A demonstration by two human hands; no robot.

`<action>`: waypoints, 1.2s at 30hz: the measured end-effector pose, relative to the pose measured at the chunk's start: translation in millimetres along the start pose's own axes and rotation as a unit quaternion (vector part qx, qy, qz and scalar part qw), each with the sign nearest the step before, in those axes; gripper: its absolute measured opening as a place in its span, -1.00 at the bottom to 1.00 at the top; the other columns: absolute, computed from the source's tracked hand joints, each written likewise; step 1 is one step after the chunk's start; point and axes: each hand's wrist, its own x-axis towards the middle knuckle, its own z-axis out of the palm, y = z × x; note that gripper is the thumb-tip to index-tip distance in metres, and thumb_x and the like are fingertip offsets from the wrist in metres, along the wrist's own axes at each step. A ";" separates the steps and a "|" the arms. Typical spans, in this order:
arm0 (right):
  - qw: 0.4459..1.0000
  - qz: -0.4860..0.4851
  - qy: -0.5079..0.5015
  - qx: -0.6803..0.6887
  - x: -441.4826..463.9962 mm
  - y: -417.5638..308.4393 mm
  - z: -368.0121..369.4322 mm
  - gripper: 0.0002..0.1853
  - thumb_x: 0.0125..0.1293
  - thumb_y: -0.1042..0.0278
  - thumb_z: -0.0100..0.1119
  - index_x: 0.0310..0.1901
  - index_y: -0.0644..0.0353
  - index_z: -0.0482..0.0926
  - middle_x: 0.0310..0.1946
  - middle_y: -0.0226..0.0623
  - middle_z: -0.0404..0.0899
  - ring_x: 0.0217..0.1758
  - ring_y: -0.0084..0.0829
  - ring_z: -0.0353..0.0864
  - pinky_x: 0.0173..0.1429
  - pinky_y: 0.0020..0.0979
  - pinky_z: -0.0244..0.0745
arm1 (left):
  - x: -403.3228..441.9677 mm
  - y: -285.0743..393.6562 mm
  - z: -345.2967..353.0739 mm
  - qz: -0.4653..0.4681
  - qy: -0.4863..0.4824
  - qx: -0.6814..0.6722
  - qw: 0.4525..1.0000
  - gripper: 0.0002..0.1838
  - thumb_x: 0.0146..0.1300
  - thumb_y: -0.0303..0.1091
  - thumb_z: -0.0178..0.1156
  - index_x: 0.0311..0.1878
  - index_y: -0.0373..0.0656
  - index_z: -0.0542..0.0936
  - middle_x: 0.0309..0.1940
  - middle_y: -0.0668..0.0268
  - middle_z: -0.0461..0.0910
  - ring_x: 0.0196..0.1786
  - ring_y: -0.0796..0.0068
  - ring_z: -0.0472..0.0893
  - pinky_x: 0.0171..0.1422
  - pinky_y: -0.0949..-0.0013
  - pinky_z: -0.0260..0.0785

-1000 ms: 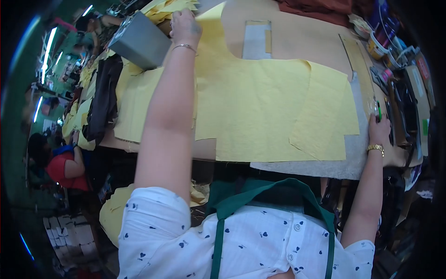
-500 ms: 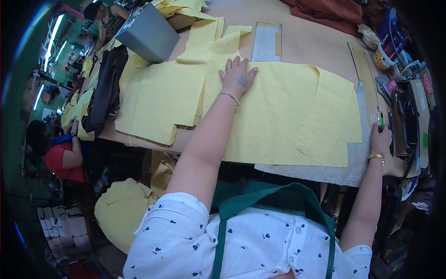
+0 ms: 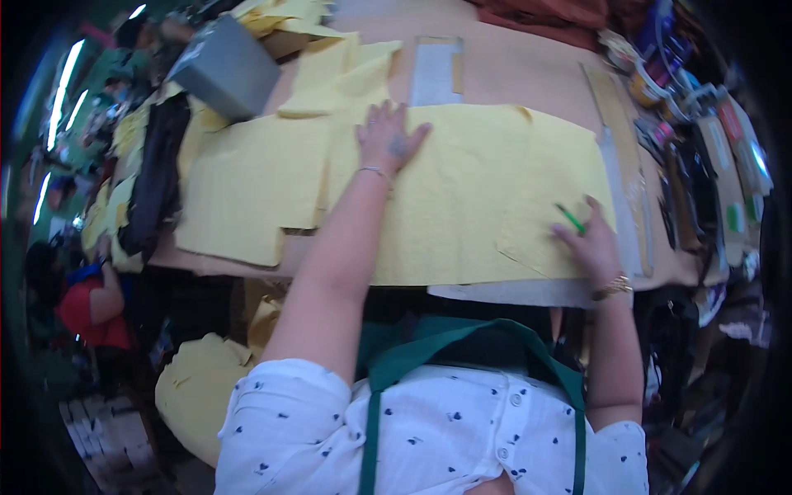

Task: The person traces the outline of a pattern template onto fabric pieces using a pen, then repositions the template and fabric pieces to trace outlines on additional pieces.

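Matt yellow cloth [image 3: 462, 190] is laid fairly smooth at centre; a smooth, metal-looking grey box [image 3: 239, 74] is seen toward half past ten, rumpled matt reddish-brown cloth [image 3: 544, 11] toward one.

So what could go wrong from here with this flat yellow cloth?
The slim green pen or pencil in the right hand is tilted over the flat yellow cloth, so it might leave a stray mark. Only the left hand clearly rests on the cloth, near its far edge, so the near side could shift.
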 end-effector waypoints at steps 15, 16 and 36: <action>0.991 -0.056 -0.093 -0.082 4.5 -2.5 5.1 -0.46 -0.02 0.08 0.21 -0.07 0.30 0.40 -0.42 -0.03 0.50 -0.27 -0.08 0.49 -0.15 -0.24 0.39 | 0.7 -0.1 -3.7 0.008 0.003 -0.002 1.000 -0.29 0.04 0.27 -0.06 0.17 0.00 0.29 0.25 0.20 0.13 0.32 0.22 0.04 0.26 -0.14 -0.10; 0.988 -0.063 -0.108 -0.091 13.3 0.3 1.0 -0.49 -0.03 0.08 0.21 -0.09 0.27 0.44 -0.44 -0.06 0.51 -0.28 -0.09 0.50 -0.15 -0.25 0.39 | 0.9 -0.6 -5.2 0.009 -0.001 -0.007 1.000 -0.29 0.04 0.26 -0.06 0.18 -0.01 0.29 0.25 0.21 0.13 0.33 0.22 0.04 0.26 -0.14 -0.10; 0.962 0.074 0.150 -0.216 38.4 113.5 -38.8 -0.64 0.09 0.11 0.08 -0.35 0.33 0.48 -0.35 0.09 0.46 -0.23 0.04 0.43 -0.12 -0.14 0.33 | -12.7 -6.0 -0.3 -0.009 0.039 -0.050 0.998 -0.39 0.13 0.12 -0.09 0.16 -0.06 0.29 0.23 0.21 0.13 0.34 0.27 0.00 0.30 -0.08 -0.13</action>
